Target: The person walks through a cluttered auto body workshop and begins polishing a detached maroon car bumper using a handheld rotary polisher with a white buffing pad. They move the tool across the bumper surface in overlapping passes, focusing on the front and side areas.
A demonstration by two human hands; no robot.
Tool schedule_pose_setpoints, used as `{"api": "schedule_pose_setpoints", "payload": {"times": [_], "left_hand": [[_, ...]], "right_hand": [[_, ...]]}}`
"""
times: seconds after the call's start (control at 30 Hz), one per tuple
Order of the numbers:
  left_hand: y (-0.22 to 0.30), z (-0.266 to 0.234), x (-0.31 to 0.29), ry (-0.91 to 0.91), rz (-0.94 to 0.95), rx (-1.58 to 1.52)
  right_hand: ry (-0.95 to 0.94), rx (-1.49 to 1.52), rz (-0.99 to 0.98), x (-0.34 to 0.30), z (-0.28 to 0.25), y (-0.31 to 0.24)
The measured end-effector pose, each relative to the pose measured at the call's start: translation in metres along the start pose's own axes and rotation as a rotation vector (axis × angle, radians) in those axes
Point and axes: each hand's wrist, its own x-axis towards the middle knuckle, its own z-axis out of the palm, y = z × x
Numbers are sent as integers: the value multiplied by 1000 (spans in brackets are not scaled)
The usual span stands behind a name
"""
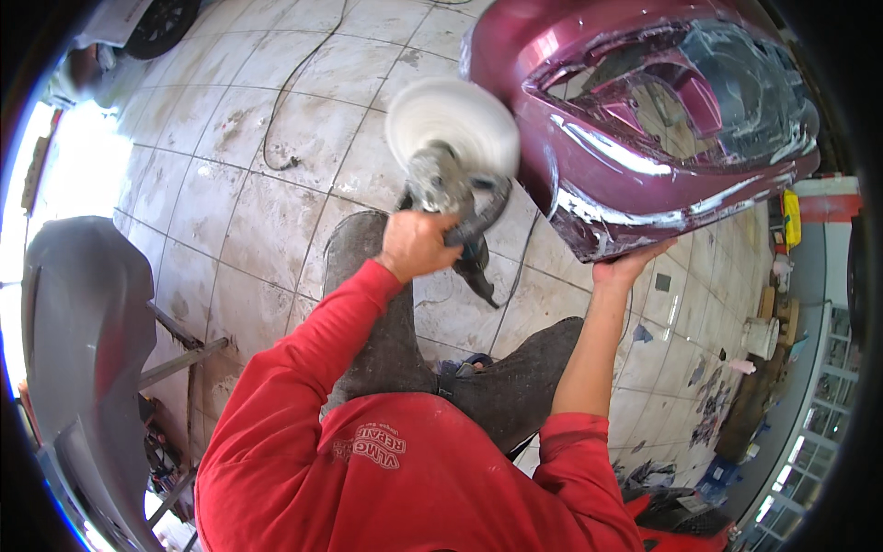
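My left hand (421,245) is closed around the handle of a power polisher (436,181). Its round white pad (451,126) is blurred, as if spinning. The pad's edge is right beside a glossy maroon car bumper (589,198), and I cannot tell whether they touch. White streaks, like compound, smear the bumper around its large opening. My right hand (633,263) grips the bumper's lower corner from beneath, its fingers partly hidden behind the panel.
A grey body panel (87,368) rests on a metal stand (184,359) at the left. Dark cords (269,138) lie across the stained tiled floor (230,221). A car wheel (162,26) shows at the far left. Shelving and small items line the right.
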Motion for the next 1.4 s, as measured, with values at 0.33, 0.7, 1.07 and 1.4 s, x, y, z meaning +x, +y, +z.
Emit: {"api": "schedule_pose_setpoints", "payload": {"times": [0.33, 0.7, 1.07, 1.4], "left_hand": [[40, 14, -39, -158, 9, -129], [-45, 8, 15, -289, -143, 61], [-115, -14, 99, -128, -59, 96], [-157, -35, 151, -135, -5, 197]], "right_hand": [[-11, -6, -36, -14, 10, -8], [-15, -6, -31, -8, 11, -9], [20, 6, 2, -1, -3, -13], [67, -1, 43, -11, 16, -10]]}}
